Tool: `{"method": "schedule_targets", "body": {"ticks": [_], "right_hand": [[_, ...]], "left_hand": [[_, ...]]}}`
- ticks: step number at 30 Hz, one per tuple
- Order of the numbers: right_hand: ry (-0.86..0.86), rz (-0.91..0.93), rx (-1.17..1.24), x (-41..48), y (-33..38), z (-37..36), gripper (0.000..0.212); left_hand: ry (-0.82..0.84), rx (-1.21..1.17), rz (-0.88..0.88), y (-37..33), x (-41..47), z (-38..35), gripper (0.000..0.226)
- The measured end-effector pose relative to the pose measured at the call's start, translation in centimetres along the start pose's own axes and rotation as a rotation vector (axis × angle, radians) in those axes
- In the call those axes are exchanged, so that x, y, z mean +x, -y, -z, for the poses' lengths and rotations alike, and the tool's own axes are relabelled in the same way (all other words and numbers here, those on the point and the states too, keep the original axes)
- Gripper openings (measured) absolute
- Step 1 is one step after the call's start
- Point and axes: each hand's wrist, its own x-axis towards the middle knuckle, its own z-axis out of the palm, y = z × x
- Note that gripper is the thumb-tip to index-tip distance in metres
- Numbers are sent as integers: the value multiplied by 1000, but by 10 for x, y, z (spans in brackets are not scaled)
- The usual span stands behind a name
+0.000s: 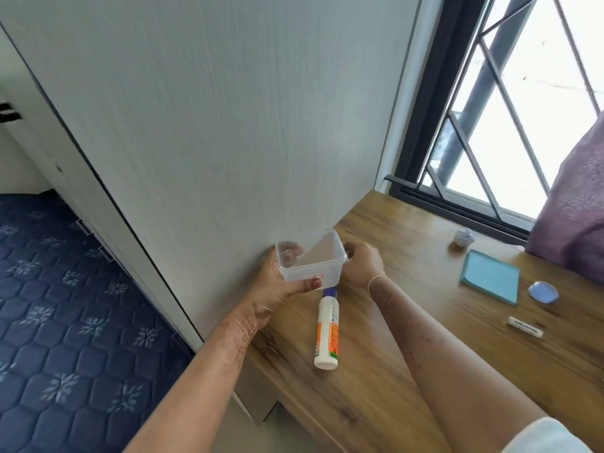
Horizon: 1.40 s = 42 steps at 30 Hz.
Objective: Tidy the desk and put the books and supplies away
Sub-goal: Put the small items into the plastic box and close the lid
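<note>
A clear plastic container without a lid is held just above the wooden desk, close to the grey cupboard side. My left hand grips its left wall and bottom. My right hand holds its right rim. Under the container a white glue bottle with an orange label and blue cap lies on the desk. Further right lie a blue square pad, a blue oval object, a white eraser and a crumpled paper ball.
A tall grey cupboard panel stands left of the desk. A barred window is behind the desk, and pink fabric hangs at the right. A blue patterned mattress lies at the lower left.
</note>
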Motion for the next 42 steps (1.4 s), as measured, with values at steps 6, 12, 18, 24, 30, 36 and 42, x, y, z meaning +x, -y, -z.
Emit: {"method": "schedule_targets", "body": {"ticks": [6,12,18,24,30,36,42], "right_hand": [[-276,-59,618,-25,12,55,15],[-352,40,629,-67,14,91,13],[-270,54,-55,-119,0,108,9],[-212,-76,-456,-158,-20,114,11],[-227,-135,-533,-169,-44,129,15],[-348,-117,-359,-166,-78,158,3],[-619,-196,-150,-139,-145,182,13]], "left_hand": [[35,110,-30,-1,9,-15,77],[156,220,-69,-7,9,-45,80],[310,275,-93,-11,-12,-85,76],[455,258,-73,-5,-41,-124,71],[489,249,-53,2,-45,-161,73],[502,207,15,9,-39,-193,74],[492,202,40,19,-26,-205,75]]}}
